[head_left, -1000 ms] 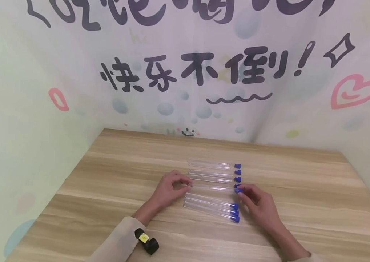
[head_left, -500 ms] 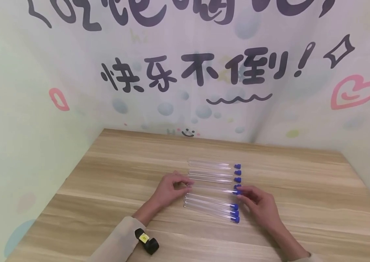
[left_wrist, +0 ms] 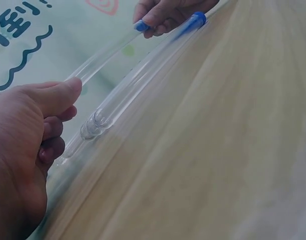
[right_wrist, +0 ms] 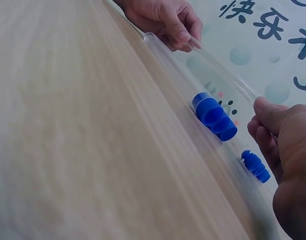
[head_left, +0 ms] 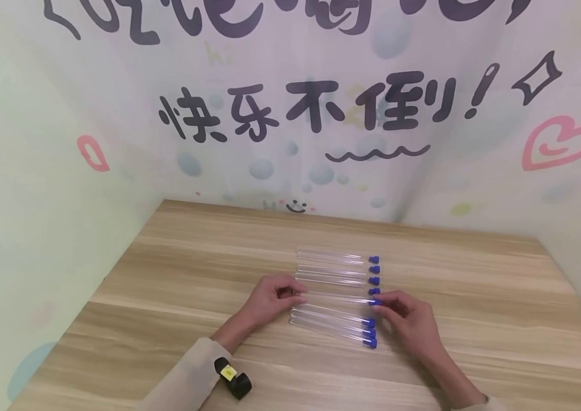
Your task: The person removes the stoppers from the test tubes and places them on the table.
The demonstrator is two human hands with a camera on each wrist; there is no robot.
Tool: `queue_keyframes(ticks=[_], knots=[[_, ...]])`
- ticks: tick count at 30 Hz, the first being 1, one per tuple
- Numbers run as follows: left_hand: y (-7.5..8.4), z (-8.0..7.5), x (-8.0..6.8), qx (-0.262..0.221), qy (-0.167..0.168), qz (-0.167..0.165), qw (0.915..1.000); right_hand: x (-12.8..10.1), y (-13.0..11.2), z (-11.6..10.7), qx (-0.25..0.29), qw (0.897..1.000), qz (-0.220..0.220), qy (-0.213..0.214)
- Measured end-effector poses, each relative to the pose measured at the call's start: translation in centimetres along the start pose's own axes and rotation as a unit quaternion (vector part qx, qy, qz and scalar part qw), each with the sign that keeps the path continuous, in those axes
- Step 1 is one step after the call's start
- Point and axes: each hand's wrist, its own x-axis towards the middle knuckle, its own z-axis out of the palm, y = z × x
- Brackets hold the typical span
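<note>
My left hand (head_left: 271, 299) pinches the rounded end of a clear test tube (head_left: 342, 298) between thumb and finger. At the tube's other end, my right hand (head_left: 408, 319) pinches a blue cap (left_wrist: 140, 26), which sits at the tube's mouth. Held between both hands, the tube lies roughly level, above the tubes below it in the left wrist view. Nearer the person lie several tubes with blue caps (right_wrist: 215, 117) on their ends. Beyond the held tube, uncapped test tubes (head_left: 329, 271) lie side by side, with loose blue caps (right_wrist: 255, 166) beside their mouths.
The wood-grain table (head_left: 177, 285) meets a printed cloth backdrop (head_left: 249, 188) at its far edge. A black band with a yellow label (head_left: 229, 374) sits on the left sleeve.
My left fingers have shifted slightly right and nearer along the tube's rounded end. The tube and its capped end have dropped slightly nearer the person; my right hand keeps pinching the cap.
</note>
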Motion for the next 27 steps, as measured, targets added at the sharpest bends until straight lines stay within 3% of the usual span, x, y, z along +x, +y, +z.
queue_keyframes(ticks=[5,11,20,27], knots=[[0.2,0.1,0.1,0.004,-0.003,-0.008,1.0000,0.0,1.7,0.1,0.001,1.000,0.014,0.012],[0.6,0.1,0.1,-0.001,0.000,-0.020,0.9998,0.1,2.2,0.2,-0.006,1.000,0.013,0.026],[0.5,0.0,-0.2,0.006,0.012,0.013,0.9998,0.1,1.9,0.4,-0.044,0.998,-0.012,0.044],[0.5,0.0,-0.3,0.009,0.016,0.021,0.9996,-0.1,1.8,0.5,-0.061,0.996,-0.018,0.057]])
